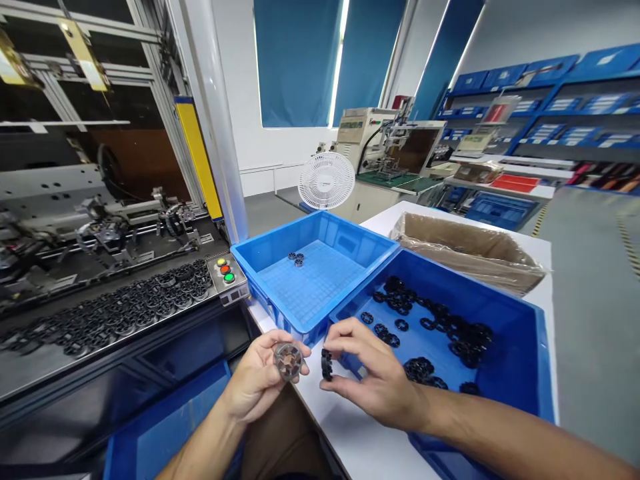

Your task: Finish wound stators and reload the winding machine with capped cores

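My left hand (260,377) is closed around a round metal ring with inward teeth (289,361), its open face turned toward me. Close by on the right, my right hand (373,373) pinches a black toothed ring (327,365) edge-on between thumb and fingers. The two parts are apart. Beyond my hands, a blue bin (515,333) on the right holds many loose black rings (465,333). A lighter blue bin (320,280) farther off has a few small rings (299,259) on its floor.
On the left, a machine ledge carries a heap of dark rings (135,303), beside a box of coloured buttons (227,275). A plastic-lined carton (465,253) stands on the white table (540,247). Behind the bins is a white fan (327,181). Another blue bin (165,427) sits low at left.
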Tool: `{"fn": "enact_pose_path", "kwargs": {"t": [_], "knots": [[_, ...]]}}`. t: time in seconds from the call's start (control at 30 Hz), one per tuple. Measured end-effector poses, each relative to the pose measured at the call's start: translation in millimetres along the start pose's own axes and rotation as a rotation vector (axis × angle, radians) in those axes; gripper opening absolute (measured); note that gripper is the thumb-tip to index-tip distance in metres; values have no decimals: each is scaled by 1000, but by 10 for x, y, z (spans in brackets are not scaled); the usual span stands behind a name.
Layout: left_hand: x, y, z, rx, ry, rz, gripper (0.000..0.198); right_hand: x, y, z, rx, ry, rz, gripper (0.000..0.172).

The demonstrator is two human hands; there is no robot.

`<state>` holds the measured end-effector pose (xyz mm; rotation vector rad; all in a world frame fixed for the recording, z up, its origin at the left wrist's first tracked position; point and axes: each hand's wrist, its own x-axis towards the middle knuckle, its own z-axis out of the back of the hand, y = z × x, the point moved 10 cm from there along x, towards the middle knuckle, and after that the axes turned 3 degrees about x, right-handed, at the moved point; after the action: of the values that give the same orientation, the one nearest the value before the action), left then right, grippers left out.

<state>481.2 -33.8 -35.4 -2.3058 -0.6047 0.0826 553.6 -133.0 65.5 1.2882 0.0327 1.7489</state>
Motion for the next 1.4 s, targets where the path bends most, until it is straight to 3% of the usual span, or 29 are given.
{"fn": "enact_pose_path", "kwargs": {"t": [0.27,0.53,1.07,1.4], "knots": [[-65,35,-66,281,-105,-38,47,-114,103,-41,-83,-6,108,32],[-107,48,-73,375,-230,-76,44,-106,120,-41,-94,-30,132,26],[-83,112,30,363,-253,-42,45,-94,110,-74,-117,61,237,31],[-104,162,137,418,-239,5,47,-108,163,-127,-285,109,301,31]]}}
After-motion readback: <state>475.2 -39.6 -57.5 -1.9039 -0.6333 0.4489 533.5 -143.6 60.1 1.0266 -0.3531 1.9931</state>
